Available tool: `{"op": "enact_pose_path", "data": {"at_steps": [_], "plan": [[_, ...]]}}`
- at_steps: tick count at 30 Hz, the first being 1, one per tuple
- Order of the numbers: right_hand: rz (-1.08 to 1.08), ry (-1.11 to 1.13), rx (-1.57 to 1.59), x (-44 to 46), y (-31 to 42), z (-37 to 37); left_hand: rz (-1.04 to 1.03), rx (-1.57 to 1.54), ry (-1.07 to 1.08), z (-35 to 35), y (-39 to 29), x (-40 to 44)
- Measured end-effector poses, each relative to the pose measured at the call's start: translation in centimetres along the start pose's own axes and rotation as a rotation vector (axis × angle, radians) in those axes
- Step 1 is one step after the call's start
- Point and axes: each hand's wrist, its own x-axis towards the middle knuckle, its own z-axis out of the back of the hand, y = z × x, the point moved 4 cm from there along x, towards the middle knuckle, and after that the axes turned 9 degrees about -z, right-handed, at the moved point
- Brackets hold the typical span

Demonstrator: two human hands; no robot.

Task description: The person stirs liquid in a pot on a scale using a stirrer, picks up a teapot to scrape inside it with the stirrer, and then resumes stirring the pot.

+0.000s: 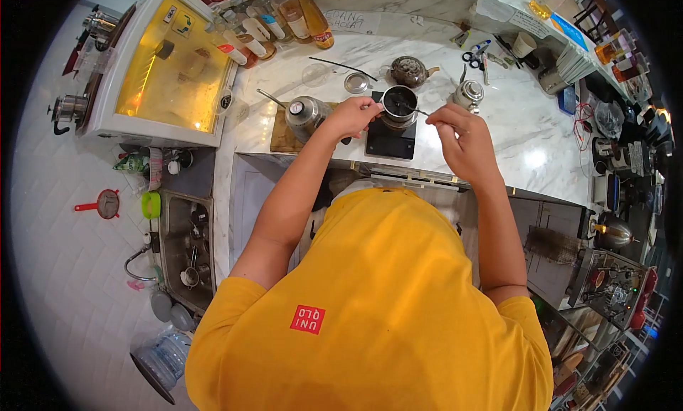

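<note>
Steel kettle point(306, 113) standing close beside my left hand point(353, 117); careless leftward swing could be toppling it. I am pinching metal pot point(397, 118) at its left side; exact hold hidden. Pot sitting over black scale point(390, 147) on counter point(530, 137); resting or raised, cannot tell. Slack pinch could be tipping dark contents point(400, 100) onto scale. My right hand point(461, 136) gripping thin utensil point(420, 112), far end inside pot; rough movement could be splashing. Silver pot point(469, 95) standing near right hand, exposed to knocks.
</note>
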Motion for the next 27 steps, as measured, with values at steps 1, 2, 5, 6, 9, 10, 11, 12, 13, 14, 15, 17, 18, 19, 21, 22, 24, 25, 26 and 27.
{"op": "enact_pose_path", "data": {"at_steps": [1,2,5,6,9,10,11,12,13,14,15,17,18,19,21,22,24,25,26,27], "plan": [[-0.018,-0.017,0.02,0.0,-0.4,0.1,-0.002,0.0,0.003,0.0,0.0,0.0],[-0.037,-0.032,0.04,0.2,-0.8,0.1,0.001,0.003,0.004,0.0,0.1,0.0],[-0.076,-0.034,0.043,-0.2,-1.0,0.8,0.001,0.01,0.005,0.2,0.2,0.2],[-0.066,-0.022,0.02,-0.4,-0.8,0.8,-0.002,0.008,0.006,0.2,0.1,0.1],[-0.06,-0.018,0.057,-0.7,-0.3,0.2,0.009,0.002,0.009,0.1,0.0,0.0],[-0.061,-0.037,0.059,-0.3,-0.8,-0.1,0.015,0.002,0.008,0.1,-0.1,-0.1],[-0.061,-0.057,0.06,-0.1,-1.0,-0.2,0.018,0.001,0.011,0.1,-0.1,-0.2],[-0.088,-0.047,0.026,0.1,-1.1,0.2,0.019,0.0,0.014,0.1,-0.4,-0.4],[-0.082,-0.043,0.007,-0.1,-1.0,0.5,0.02,0.0,0.017,0.1,-0.5,-0.5],[-0.077,-0.038,-0.011,-0.4,-0.9,0.7,0.016,0.004,0.021,0.2,-0.5,-0.4],[-0.073,-0.032,-0.031,-0.7,-0.9,0.7,0.013,0.007,0.027,0.3,-0.5,-0.3],[-0.051,-0.008,0.023,-0.8,-0.1,-0.1,0.008,0.006,0.028,0.2,-0.4,-0.2],[-0.041,0.004,0.051,-0.9,0.1,-0.4,0.01,0.003,0.023,0.2,-0.6,-0.3],[-0.044,-0.018,0.055,-0.8,-0.2,-0.5,0.011,0.001,0.016,0.2,-0.6,-0.4],[-0.045,-0.067,0.067,-0.3,-0.8,-0.5,0.014,0.014,0.021,0.1,-0.4,-0.4],[-0.085,-0.061,-0.01,-0.4,-0.7,0.2,0.013,0.021,0.023,0.2,-0.4,-0.4],[-0.096,-0.044,0.017,-0.9,-0.8,0.5,0.016,0.027,0.025,0.3,-0.4,-0.3],[-0.103,-0.036,0.028,-1.1,-0.7,0.7,0.016,0.027,0.028,0.2,-0.4,-0.2],[-0.085,-0.02,0.035,-1.2,-0.3,0.3,0.018,0.021,0.028,0.2,-0.3,-0.1],[-0.072,-0.032,0.03,-1.1,0.0,0.1,0.021,0.016,0.028,0.2,-0.4,-0.1]]}}
